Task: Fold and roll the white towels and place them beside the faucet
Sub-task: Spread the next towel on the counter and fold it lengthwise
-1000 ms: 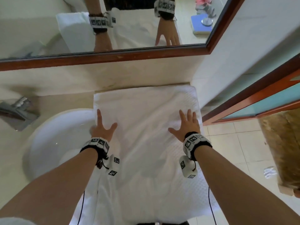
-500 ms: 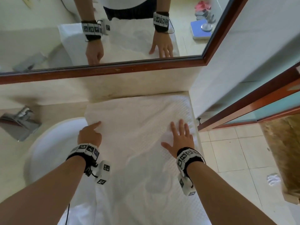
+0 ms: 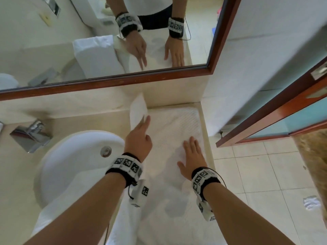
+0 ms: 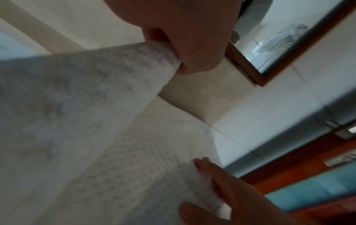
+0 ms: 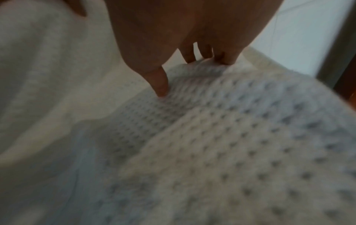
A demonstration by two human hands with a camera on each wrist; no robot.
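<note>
White towel (image 3: 174, 131) lies spread along the right end of the desk (image 3: 85, 122), between the basin (image 3: 74, 156) and the side wall, its near part hanging over the front edge. The left hand (image 3: 138, 138) pinches the towel's left edge between thumb and fingers and has it lifted — the wrist view shows the cloth gathered at the fingertips, with the raised flap standing up towards the mirror (image 3: 106, 41). The flap appears to be on its way over to the right, to fold the towel lengthwise into a narrower strip fit for rolling. The right hand (image 3: 192, 158) lies flat on the towel's right half, fingers straight and slightly spread, gripping nothing — probably a weight to stop the cloth sliding while the other side is drawn across. The faucet (image 3: 31, 135) stands to the far left of the basin, well apart from the towel, and no rolled towel lies beside it yet.
</note>
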